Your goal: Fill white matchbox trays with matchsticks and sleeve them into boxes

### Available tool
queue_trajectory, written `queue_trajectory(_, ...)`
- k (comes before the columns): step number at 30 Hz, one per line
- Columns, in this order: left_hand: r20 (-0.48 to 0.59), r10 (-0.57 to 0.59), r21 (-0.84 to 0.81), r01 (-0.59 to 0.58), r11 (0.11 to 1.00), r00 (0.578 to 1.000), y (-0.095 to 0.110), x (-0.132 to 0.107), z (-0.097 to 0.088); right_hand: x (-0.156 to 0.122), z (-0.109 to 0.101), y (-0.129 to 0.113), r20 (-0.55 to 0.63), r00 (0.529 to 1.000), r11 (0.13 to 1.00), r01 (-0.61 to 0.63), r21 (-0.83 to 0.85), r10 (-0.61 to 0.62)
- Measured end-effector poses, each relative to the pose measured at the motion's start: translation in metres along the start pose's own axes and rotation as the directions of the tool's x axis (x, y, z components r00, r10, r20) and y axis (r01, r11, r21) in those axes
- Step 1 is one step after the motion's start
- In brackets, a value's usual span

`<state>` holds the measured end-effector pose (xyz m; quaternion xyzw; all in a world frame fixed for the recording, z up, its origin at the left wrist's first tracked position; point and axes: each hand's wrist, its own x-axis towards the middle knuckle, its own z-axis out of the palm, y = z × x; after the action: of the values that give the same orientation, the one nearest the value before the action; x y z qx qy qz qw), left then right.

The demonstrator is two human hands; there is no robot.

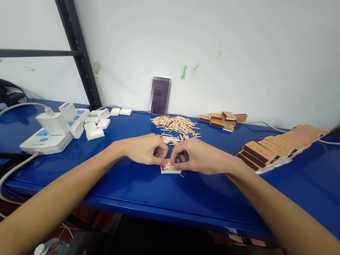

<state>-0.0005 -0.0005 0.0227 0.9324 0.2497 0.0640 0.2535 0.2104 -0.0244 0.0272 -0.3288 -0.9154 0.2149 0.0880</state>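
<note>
A small white matchbox tray point(171, 172) with red-tipped matches point(168, 167) in it lies on the blue table between my hands. My left hand point(147, 149) is closed, its thumb and fingertips at the tray's left edge. On the other side, my right hand point(205, 156) is curled, its thumb and fingertips pinched over the matches at the tray's right end. Just beyond my hands spreads a loose pile of matches point(177, 124), with a smaller cluster nearer my fingers. A single stick lies beside the tray's right corner.
Empty white trays point(95, 133) lie at left, next to a power strip point(47, 140) with chargers and cables. Orange-brown matchboxes point(222, 119) are piled at the back, and a long row of matchboxes point(282, 146) stretches along the right. A pixelated dark rectangle point(159, 96) stands against the wall.
</note>
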Motion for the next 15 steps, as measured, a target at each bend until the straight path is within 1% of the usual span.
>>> queue_trajectory(4,-0.027,0.011,0.025,-0.011,1.000,1.000,-0.0026,-0.0002,0.0002,0.0008,0.0011,0.0010,-0.006,1.000,1.000,-0.024,0.014,0.024)
queue_trajectory(9,-0.020,-0.004,0.061,0.006,0.998,1.000,-0.0023,-0.0007,-0.0005,-0.0006,0.0007,0.0029,-0.004,0.999,0.998,-0.040,0.043,0.040)
queue_trajectory(15,-0.021,-0.043,0.077,0.044,0.996,0.999,0.0013,-0.0007,-0.0012,-0.0024,-0.0013,0.0047,-0.027,0.999,0.998,0.046,0.052,-0.044)
